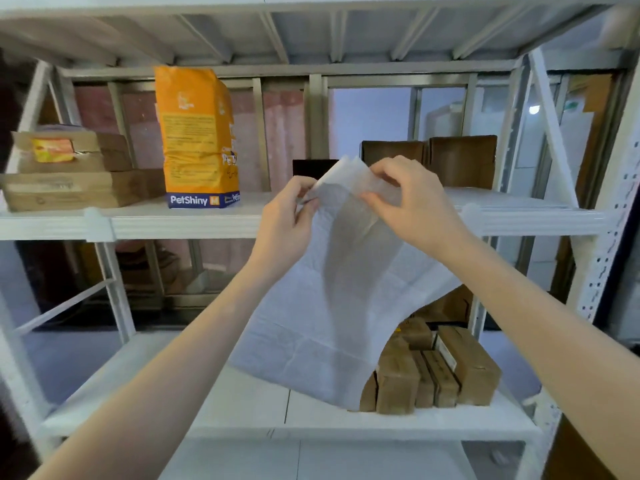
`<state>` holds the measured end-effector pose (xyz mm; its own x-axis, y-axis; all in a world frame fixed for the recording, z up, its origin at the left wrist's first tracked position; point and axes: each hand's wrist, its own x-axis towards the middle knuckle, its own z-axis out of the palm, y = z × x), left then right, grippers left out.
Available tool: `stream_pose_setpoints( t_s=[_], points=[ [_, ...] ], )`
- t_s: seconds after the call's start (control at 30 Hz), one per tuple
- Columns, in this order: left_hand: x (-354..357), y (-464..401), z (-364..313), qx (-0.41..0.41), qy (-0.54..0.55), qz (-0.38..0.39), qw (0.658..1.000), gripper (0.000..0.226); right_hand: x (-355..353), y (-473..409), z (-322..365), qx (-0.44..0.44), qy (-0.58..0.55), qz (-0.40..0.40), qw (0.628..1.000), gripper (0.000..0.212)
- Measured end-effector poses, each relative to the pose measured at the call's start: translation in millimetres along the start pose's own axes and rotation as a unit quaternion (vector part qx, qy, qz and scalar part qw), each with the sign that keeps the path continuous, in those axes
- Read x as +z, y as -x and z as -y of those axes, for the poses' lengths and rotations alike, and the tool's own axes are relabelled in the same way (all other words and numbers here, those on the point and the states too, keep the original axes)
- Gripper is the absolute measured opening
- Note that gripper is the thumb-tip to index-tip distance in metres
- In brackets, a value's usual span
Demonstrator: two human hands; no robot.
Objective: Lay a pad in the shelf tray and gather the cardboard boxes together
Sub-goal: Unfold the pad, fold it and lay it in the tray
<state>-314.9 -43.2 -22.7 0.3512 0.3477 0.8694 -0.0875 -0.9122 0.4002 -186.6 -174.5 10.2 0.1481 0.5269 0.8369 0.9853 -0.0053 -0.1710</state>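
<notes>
The left hand (289,216) and the right hand (412,206) meet in front of the middle shelf (180,225), both pinching the top edge of a white quilted pad (332,306). The left hand's thumb and curled fingers nip the pad's upper left corner, while the right hand's fingertips pinch the folded layers just beside it, to the right, the two hands close together with the pad's bunched top edge rising between them. From that grip the pad hangs down and fans out wider, partly unfolded with crease lines showing, its lower edge dangling above the lower shelf tray (242,407) without clearly touching it. Behind the pad's lower right corner, a cluster of small cardboard boxes (440,368) stands packed side by side on the lower tray, partly hidden by the hanging sheet. On the middle shelf, left of the hands, an orange PetShiny bag (197,140) stands upright, and farther left lies a stack of flat cardboard cartons (69,174), the top one showing an orange packet through a cutout. Behind the right hand, two open brown boxes (460,161) stand at the back of the middle shelf, beside each other. White metal uprights (606,258) frame the rack on the right.
</notes>
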Motion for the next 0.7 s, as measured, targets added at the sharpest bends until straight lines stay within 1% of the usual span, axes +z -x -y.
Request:
stream_pose_setpoints(
  t_s=[0.13, 0.23, 0.33, 0.4, 0.47, 0.53, 0.6, 0.67, 0.7],
  points=[
    [-9.5, 10.6, -1.1, -0.036, 0.027, 0.039, 0.998, 0.016, -0.7, 2.9, 14.5, -0.001, -0.030, -0.012, 0.999, 0.021],
    [-14.5, 15.9, 0.6, -0.050, 0.018, 0.061, 0.997, 0.010, -2.8, 6.1, 19.3, 0.002, -0.051, -0.010, 0.999, 0.016],
    [-17.6, 19.7, 4.0, -0.055, 0.005, 0.072, 0.996, 0.003, -4.7, 8.7, 21.0, 0.026, -0.060, -0.002, 0.998, 0.014],
    [-18.9, 21.7, 6.3, -0.057, 0.001, 0.082, 0.995, 0.006, -5.7, 9.4, 21.6, 0.040, -0.070, 0.019, 0.997, 0.013],
    [-20.1, 22.6, 8.2, -0.045, -0.008, 0.092, 0.995, 0.011, -7.3, 9.3, 20.7, 0.045, -0.065, 0.069, 0.994, 0.013],
    [-20.3, 21.9, 10.3, -0.032, -0.023, 0.106, 0.994, 0.014, -7.5, 9.1, 18.9, 0.051, -0.053, 0.116, 0.991, 0.018],
    [-19.5, 19.4, 13.9, -0.033, -0.015, 0.131, 0.991, 0.014, -6.1, 9.2, 18.4, 0.058, -0.056, 0.131, 0.988, 0.029],
    [-18.2, 18.1, 15.8, -0.045, -0.005, 0.163, 0.986, 0.014, -5.2, 9.2, 20.4, 0.058, -0.066, 0.143, 0.986, 0.045],
    [-17.0, 17.7, 16.5, -0.046, -0.007, 0.176, 0.983, 0.014, -4.8, 9.1, 21.5, 0.051, -0.065, 0.155, 0.984, 0.049]
  ],
)
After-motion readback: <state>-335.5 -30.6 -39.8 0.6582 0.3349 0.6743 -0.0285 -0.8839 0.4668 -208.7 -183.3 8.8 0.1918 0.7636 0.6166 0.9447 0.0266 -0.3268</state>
